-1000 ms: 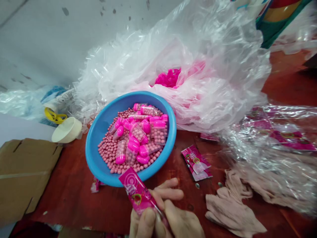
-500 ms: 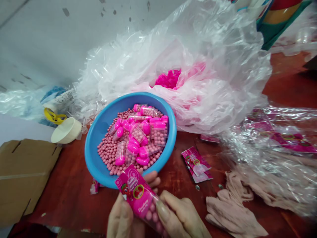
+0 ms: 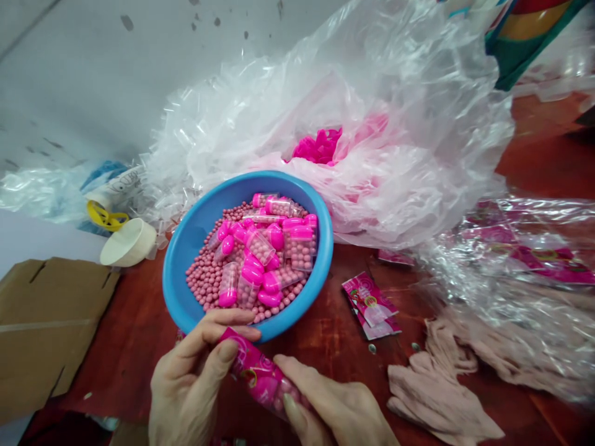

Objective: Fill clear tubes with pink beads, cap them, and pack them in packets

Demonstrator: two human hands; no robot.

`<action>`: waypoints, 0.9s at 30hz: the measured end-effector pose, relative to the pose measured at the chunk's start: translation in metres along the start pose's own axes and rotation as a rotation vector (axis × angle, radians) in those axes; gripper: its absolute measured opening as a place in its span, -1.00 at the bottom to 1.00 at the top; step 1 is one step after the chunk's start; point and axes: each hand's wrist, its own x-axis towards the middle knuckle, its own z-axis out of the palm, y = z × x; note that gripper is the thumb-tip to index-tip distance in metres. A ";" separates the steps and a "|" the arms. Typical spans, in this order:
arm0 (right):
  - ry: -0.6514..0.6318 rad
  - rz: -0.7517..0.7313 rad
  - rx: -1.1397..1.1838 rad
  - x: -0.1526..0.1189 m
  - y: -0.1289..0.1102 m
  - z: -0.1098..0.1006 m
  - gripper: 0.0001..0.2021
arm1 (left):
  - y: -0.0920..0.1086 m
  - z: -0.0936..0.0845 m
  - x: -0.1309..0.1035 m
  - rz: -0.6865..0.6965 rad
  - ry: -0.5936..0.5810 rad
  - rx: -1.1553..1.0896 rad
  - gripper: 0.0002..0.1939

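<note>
A pink printed sleeve (image 3: 260, 375) with a clear tube of pink balls in it lies between my two hands, below the blue basin. My left hand (image 3: 193, 375) pinches its upper left end between thumb and fingers. Around the lower right end, where the balls show, my right hand (image 3: 330, 402) is closed. The blue basin (image 3: 174, 272) holds loose pink balls (image 3: 204, 279) and several clear tubes with bright pink caps (image 3: 252, 266), some filled with balls. My left fingertips are at the basin's near rim.
Large clear plastic bags (image 3: 395, 192) with pink caps (image 3: 318, 146) stand behind the basin. Flat pink wrappers (image 3: 369, 303) and a beige cloth (image 3: 437, 396) lie to the right. At left are a white cup (image 3: 129, 243), yellow scissors handles (image 3: 106, 215) and cardboard (image 3: 46, 328).
My left hand has moved left and up to the sleeve's end, its fingers now over it. The sleeve has turned and looks narrower. My right hand still grips the lower end.
</note>
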 end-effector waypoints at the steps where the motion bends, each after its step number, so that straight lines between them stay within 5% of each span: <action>1: -0.006 -0.040 -0.007 0.000 0.003 0.000 -0.73 | 0.000 0.001 0.001 -0.008 -0.004 -0.026 -0.79; 7: -0.053 -0.179 -0.078 0.000 0.014 0.006 -0.72 | -0.006 0.009 -0.001 -0.222 0.099 -0.452 -0.86; 12: 0.034 -0.164 0.026 0.004 0.014 0.011 -0.72 | -0.015 0.012 -0.002 -0.342 0.163 -0.555 -0.77; 23: -0.147 0.169 0.294 0.007 0.003 -0.003 -0.60 | -0.009 0.027 -0.013 -0.126 0.363 -0.513 -0.80; 27: -0.161 0.249 0.252 0.007 0.003 -0.012 -0.76 | -0.013 0.027 -0.021 -0.175 0.296 -0.601 -0.50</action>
